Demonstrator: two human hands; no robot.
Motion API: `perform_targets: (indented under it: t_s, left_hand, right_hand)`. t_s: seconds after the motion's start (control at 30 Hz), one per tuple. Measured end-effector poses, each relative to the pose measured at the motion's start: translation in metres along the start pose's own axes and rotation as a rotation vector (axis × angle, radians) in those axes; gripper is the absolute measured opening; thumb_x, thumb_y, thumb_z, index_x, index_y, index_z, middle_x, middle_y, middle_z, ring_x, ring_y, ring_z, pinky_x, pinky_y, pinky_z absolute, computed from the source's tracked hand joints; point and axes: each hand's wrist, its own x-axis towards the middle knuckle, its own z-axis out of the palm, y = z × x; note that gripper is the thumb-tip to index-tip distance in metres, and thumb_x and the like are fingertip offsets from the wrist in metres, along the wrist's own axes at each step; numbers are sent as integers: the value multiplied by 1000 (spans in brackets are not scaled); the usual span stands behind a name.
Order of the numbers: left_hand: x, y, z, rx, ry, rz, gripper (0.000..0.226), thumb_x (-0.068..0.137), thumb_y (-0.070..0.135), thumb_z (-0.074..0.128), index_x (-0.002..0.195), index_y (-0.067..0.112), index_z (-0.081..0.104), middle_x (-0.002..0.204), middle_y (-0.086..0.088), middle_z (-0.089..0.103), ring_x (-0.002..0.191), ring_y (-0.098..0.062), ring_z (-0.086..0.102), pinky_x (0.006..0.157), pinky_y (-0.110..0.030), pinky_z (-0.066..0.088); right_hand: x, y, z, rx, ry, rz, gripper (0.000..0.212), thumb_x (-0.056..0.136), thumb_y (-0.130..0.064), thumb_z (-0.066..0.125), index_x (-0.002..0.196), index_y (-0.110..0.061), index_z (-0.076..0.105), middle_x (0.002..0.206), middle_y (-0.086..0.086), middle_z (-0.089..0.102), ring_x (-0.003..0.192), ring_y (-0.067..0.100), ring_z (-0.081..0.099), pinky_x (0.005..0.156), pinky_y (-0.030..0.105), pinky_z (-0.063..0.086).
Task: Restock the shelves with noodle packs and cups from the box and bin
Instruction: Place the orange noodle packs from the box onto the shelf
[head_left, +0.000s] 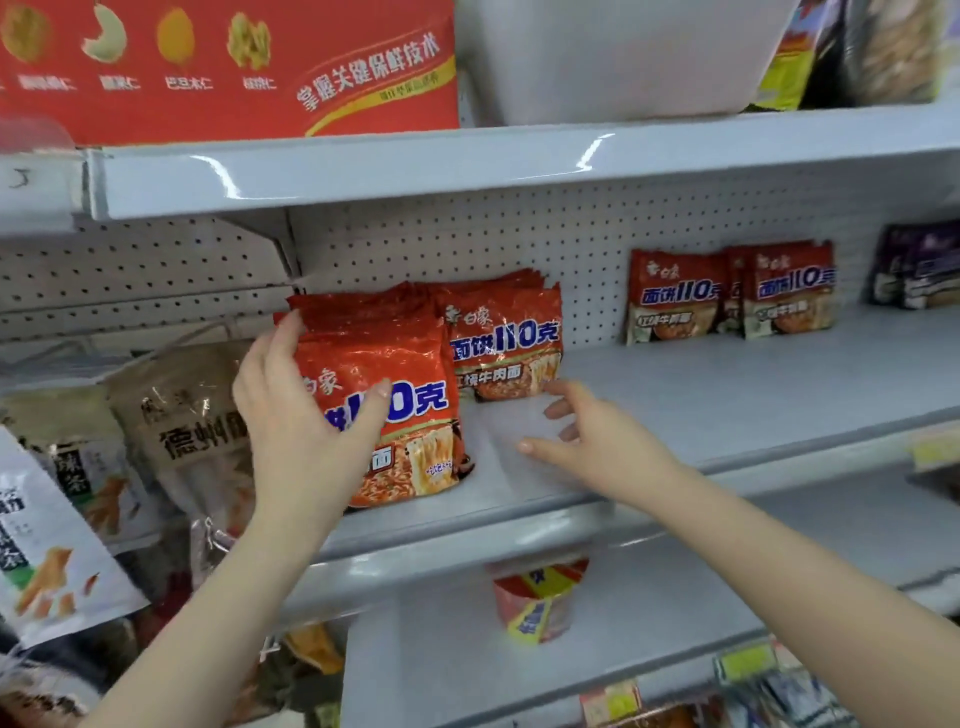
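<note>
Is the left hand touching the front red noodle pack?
Touching. The head view shows the left hand holding the front red noodle pack, thumb across its face.

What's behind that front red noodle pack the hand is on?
More red packs of the same kind stand behind the front pack that the left hand holds. How many, and the shelf under them, stay hidden.

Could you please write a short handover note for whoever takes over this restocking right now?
Left hand holds the front red noodle pack upright on the middle shelf.
Right hand is open and empty, hovering beside a second row of packs.
Done: more red packs stand further right; one noodle cup sits on the shelf below.
Left: much bare shelf to fill. Box and bin not in view.
</note>
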Motion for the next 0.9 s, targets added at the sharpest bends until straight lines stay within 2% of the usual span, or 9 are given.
perform_targets:
  t_s: [0.07, 0.13, 0.23, 0.33, 0.43, 0.5, 0.63, 0.77, 0.9]
  left_hand:
    - [-16, 30, 24, -19, -66, 151, 72, 87, 33, 69, 148, 11, 35, 148, -8, 38, 140, -22, 30, 117, -34, 22]
    - [-38, 63, 53, -67, -208, 259, 65, 88, 35, 66, 145, 14, 42, 144, -2, 44, 136, -18, 35, 115, -28, 22]
    - [-80, 114, 100, -209, -555, 214, 61, 88, 33, 70, 142, 20, 44, 136, 8, 45, 132, -12, 38, 109, -21, 25]
    - [-127, 166, 152, -271, -812, 209, 67, 86, 30, 74, 144, 17, 42, 140, 0, 47, 133, -18, 42, 107, -23, 30]
    - [-174, 222, 196, -274, -1003, 270, 74, 86, 37, 73, 147, 16, 38, 148, -3, 43, 138, -18, 39, 114, -31, 31]
    - [-208, 262, 221, -295, -1094, 299, 77, 86, 42, 71, 149, 18, 35, 150, -2, 41, 138, -18, 38, 115, -36, 32]
    - [-280, 338, 257, -331, -1254, 343, 75, 88, 42, 69, 150, 18, 33, 147, 0, 41, 126, -12, 48, 97, -22, 39]
    - [-335, 395, 287, -385, -1363, 416, 70, 85, 42, 72, 145, 20, 42, 144, -2, 49, 130, -15, 47, 105, -28, 39]
    - [-369, 437, 318, -406, -1470, 465, 67, 87, 44, 70, 145, 24, 42, 143, 5, 49, 130, -11, 47, 108, -29, 39]
  right_hand:
    - [-16, 20, -19, 11, 43, 41, 79, 82, -58, 66, 146, -25, 33, 131, -5, 55, 107, 15, 58, 95, 39, 49]
    - [-39, 47, -41, 24, 70, 101, 76, 83, -56, 67, 145, -26, 35, 130, -6, 54, 107, 12, 57, 95, 36, 49]
    - [-89, 93, -81, 12, 89, 197, 76, 83, -56, 67, 144, -24, 36, 131, -4, 54, 107, 12, 56, 91, 30, 48]
    - [-153, 142, -129, -73, 70, 300, 75, 86, -54, 65, 147, -23, 33, 139, -4, 51, 119, 14, 53, 90, 25, 45]
    - [-224, 190, -171, -100, 48, 432, 78, 86, -57, 63, 150, -27, 29, 145, -7, 45, 126, 12, 50, 96, 26, 45]
    - [-270, 221, -194, -132, 66, 499, 80, 86, -58, 63, 150, -25, 30, 147, -6, 45, 128, 13, 49, 100, 27, 45]
    - [-354, 273, -227, -178, 112, 617, 80, 81, -60, 66, 145, -20, 40, 141, -1, 52, 123, 14, 53, 101, 28, 44]
    - [-419, 315, -250, -190, 131, 746, 70, 85, -49, 69, 140, -14, 46, 137, 2, 55, 123, 17, 52, 98, 23, 39]
    - [-463, 361, -262, -132, 130, 882, 72, 80, -57, 67, 138, -19, 48, 130, -2, 58, 112, 11, 55, 95, 24, 42]
